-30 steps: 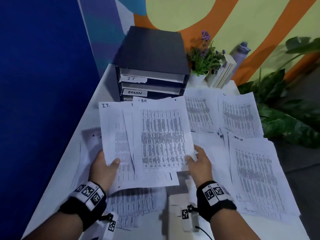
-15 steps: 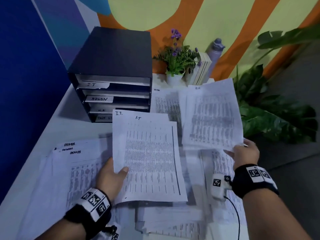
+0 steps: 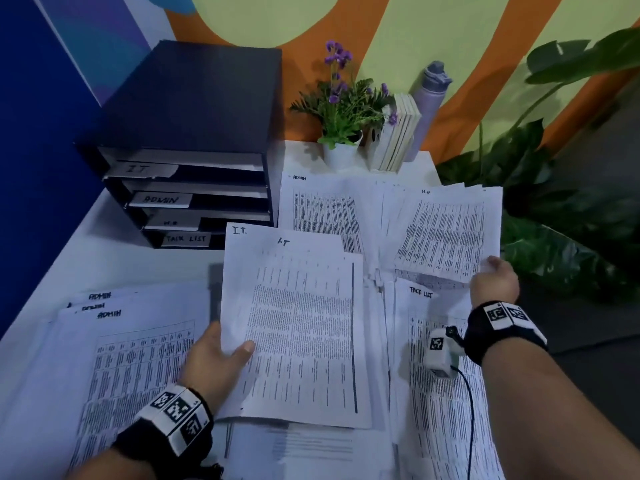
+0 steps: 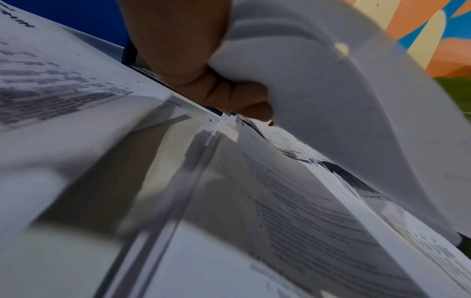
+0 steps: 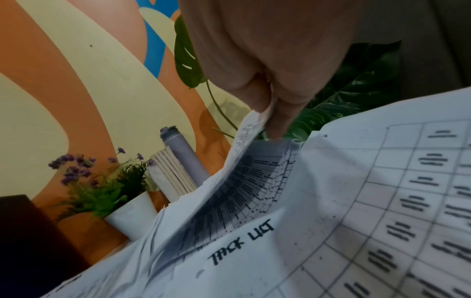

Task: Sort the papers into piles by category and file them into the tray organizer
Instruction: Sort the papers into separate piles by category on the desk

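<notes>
IT sheets (image 3: 298, 327) at frame centre are pinched in the left grip (image 3: 216, 358); an HR sheet (image 3: 446, 233) at right is pinched by the right grip (image 3: 493, 282).

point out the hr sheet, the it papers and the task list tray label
White HR-marked sheet (image 3: 446, 233), head view, on its printed table.
White IT-marked papers (image 3: 301, 327), head view, middle of the top page.
White TASK LIST label on the black tray organizer (image 3: 187, 239), head view, on the lettering.
</notes>
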